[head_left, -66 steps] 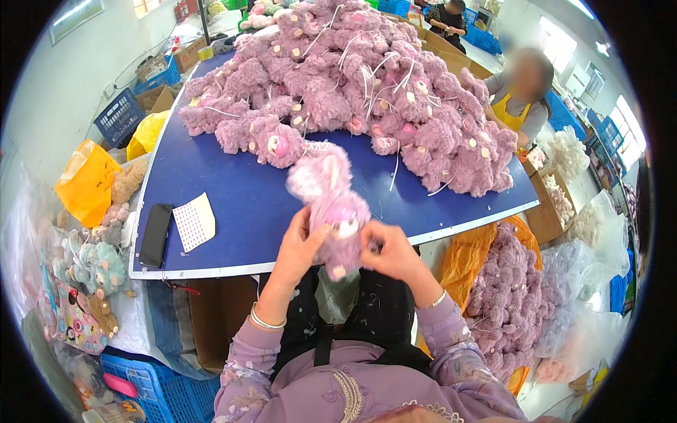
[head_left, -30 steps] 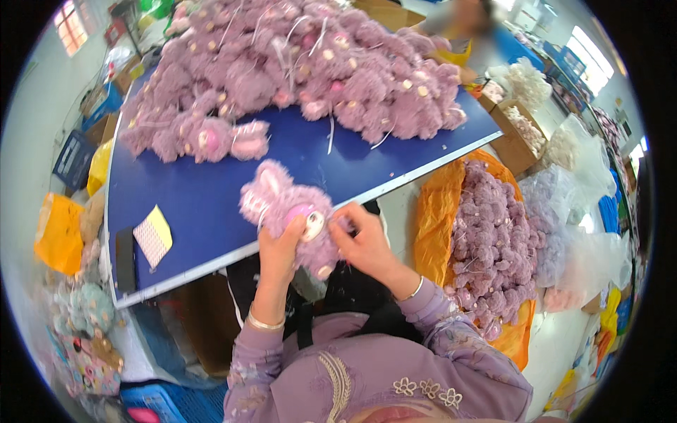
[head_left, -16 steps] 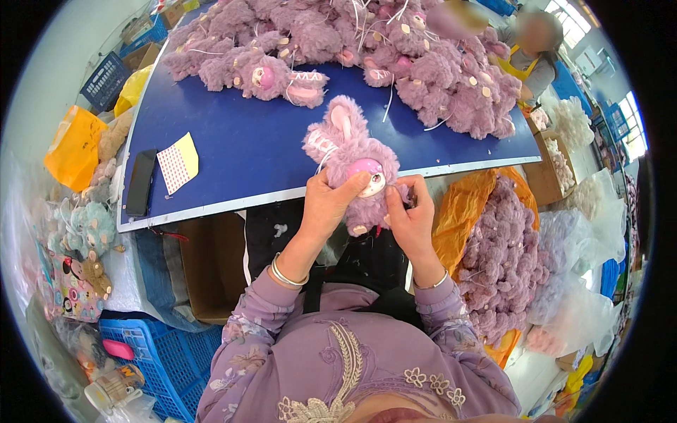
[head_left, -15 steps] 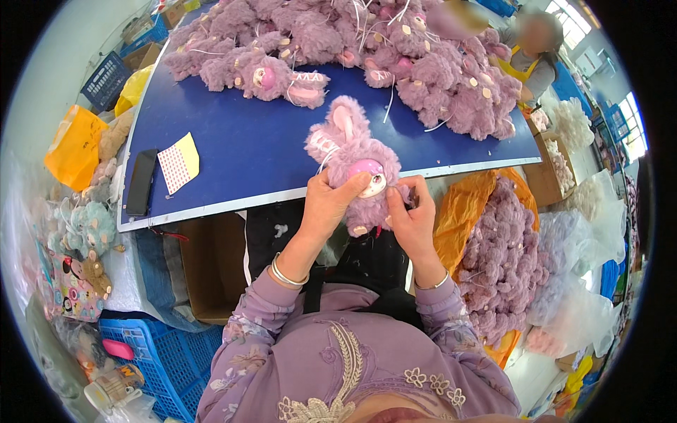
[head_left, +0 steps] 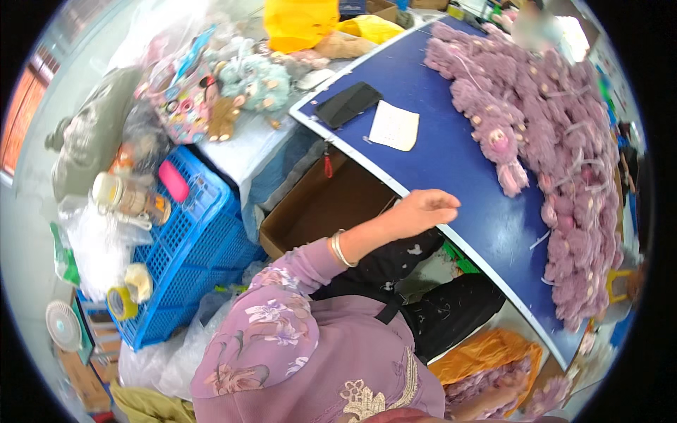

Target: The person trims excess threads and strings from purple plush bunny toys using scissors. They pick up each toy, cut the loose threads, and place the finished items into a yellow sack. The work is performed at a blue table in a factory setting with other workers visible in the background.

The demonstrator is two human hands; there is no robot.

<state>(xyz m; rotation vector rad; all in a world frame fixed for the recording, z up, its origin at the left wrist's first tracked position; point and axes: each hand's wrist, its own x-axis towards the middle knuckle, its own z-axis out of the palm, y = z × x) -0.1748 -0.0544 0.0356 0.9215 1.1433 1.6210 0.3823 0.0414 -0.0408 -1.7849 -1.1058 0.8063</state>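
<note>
My left hand [head_left: 425,209] hovers over the near edge of the blue table [head_left: 451,176]. Its fingers are stretched out, holding nothing. Low on the right, my right hand [head_left: 506,389] is down over an orange bag [head_left: 486,347] full of purple plush toys [head_left: 469,384]. Its fingers are too blurred to read. Just beyond that hand is another purple plush toy [head_left: 549,396]; whether the hand touches it I cannot tell. Across the table's far side lies a big heap of purple plush toys [head_left: 571,148] with white strings. One toy with a pink face [head_left: 499,143] lies at its near edge.
A black phone [head_left: 348,104] and a paper note [head_left: 394,127] lie on the table's left corner. Beneath it is a cardboard box [head_left: 331,204]. Left of me are a blue crate [head_left: 197,240], a bottle [head_left: 130,197] and a teal plush [head_left: 255,81].
The view has swung left. The purple plush toy both hands held has left my left hand, which is now over the table edge. My right hand has gone down to the orange bag.
</note>
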